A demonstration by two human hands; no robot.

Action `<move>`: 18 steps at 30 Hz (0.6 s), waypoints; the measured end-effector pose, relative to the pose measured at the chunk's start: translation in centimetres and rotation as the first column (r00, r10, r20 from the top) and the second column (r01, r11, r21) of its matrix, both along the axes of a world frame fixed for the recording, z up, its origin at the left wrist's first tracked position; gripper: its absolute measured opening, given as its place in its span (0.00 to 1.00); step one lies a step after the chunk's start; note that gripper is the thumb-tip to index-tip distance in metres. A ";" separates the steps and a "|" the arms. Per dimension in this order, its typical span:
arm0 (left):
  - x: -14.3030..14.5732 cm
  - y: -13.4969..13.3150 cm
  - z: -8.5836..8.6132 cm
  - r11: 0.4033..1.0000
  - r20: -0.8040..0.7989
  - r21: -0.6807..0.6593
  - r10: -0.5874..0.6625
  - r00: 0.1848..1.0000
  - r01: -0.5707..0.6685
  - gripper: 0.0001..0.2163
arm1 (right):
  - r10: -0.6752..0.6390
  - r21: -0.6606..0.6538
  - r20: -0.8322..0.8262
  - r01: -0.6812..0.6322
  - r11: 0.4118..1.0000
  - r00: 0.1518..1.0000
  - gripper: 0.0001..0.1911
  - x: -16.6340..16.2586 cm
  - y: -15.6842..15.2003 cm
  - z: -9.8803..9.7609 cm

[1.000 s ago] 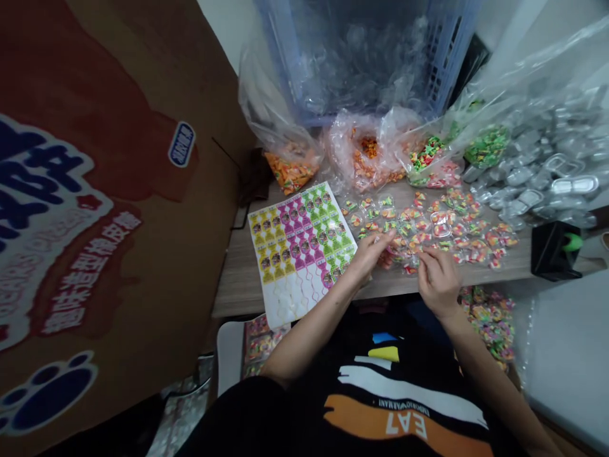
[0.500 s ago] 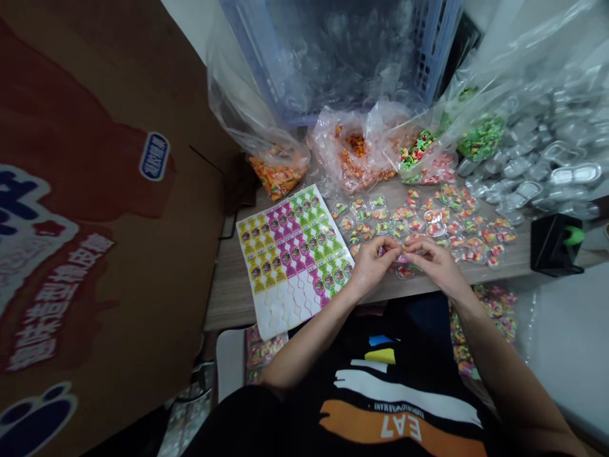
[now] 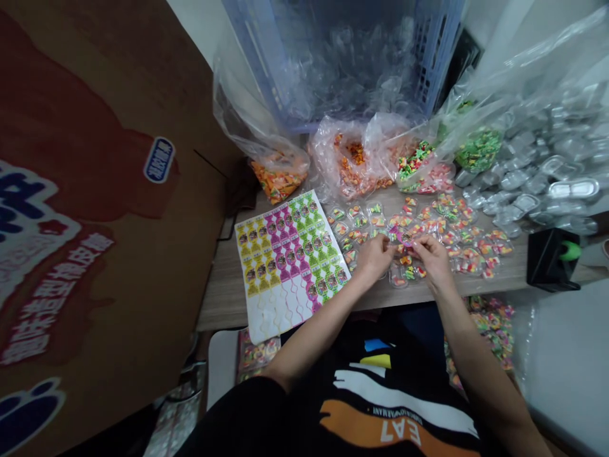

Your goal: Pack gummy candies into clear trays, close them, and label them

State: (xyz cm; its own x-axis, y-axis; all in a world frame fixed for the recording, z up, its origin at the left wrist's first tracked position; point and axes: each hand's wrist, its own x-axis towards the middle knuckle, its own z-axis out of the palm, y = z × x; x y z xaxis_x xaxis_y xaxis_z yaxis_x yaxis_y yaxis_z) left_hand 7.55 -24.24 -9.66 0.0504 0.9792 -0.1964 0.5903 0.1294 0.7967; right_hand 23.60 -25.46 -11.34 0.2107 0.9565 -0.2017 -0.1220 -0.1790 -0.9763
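My left hand and my right hand meet over the table's front edge, fingers pinched together on a small clear blister pack with a pink sticker between them. Several small clear packs of coloured pieces lie spread on the wooden table around and beyond my hands. To the left of my left hand lies a sticker sheet with yellow, pink and green labels; its lower rows are bare white.
A big brown printed carton fills the left side. At the back stand a blue crate and plastic bags of orange and green pieces. Empty clear shells pile at the right, near a black box.
My hands have come together and shifted a little farther onto the table, now pinching a small pack with a pink sticker. The view has moved slightly.
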 end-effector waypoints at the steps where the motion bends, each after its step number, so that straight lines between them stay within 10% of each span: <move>1: 0.2 -0.1 0.2 1.000 -0.035 0.027 0.002 0.999 -0.001 0.05 | -0.019 0.005 -0.011 0.019 1.000 1.000 0.17 -0.3 -0.1 -0.1; 9: 0.7 -0.3 -0.4 0.986 0.265 0.034 0.147 0.953 -0.161 0.08 | -0.081 -0.031 -0.195 0.076 0.997 0.977 0.19 -0.8 -1.1 0.5; 18: -0.8 -1.7 1.1 0.939 0.761 -0.342 0.264 0.593 0.021 0.12 | 0.009 0.141 0.132 -0.027 0.990 0.991 0.10 -0.9 -3.1 3.0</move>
State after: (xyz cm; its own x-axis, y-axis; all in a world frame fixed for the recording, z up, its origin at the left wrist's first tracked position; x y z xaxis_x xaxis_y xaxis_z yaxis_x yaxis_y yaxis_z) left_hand 6.79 -25.93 -8.57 0.2081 0.8902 -0.4051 -0.2891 0.4517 0.8440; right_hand 22.72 -28.57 -8.34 0.2088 0.9773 -0.0349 0.0104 -0.0379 -0.9992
